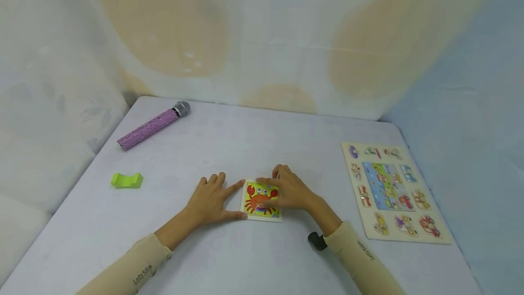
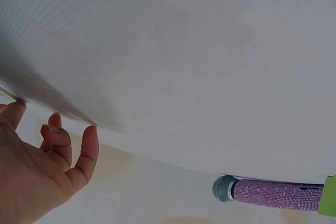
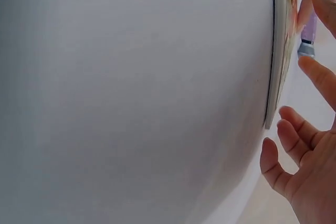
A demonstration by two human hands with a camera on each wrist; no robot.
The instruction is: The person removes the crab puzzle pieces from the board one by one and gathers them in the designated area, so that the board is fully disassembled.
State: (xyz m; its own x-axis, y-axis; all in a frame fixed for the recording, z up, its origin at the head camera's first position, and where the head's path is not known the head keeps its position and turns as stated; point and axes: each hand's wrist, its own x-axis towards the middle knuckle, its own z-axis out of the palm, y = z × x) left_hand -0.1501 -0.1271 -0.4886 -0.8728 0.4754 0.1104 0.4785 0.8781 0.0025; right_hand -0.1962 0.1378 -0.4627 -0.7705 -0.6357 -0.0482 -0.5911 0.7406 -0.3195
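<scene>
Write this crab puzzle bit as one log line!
left hand: touches left edge of crab puzzle | right hand: over same puzzle | purple-handled microphone: far left | green block: left | vehicle puzzle board: right

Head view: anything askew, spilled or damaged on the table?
Nothing stands out. The crab puzzle lies flat with the left hand at its edge; the microphone, green block and large puzzle board look intact, with no spill visible. The right hand hides part of the crab picture, so I can't check that bit.
</scene>
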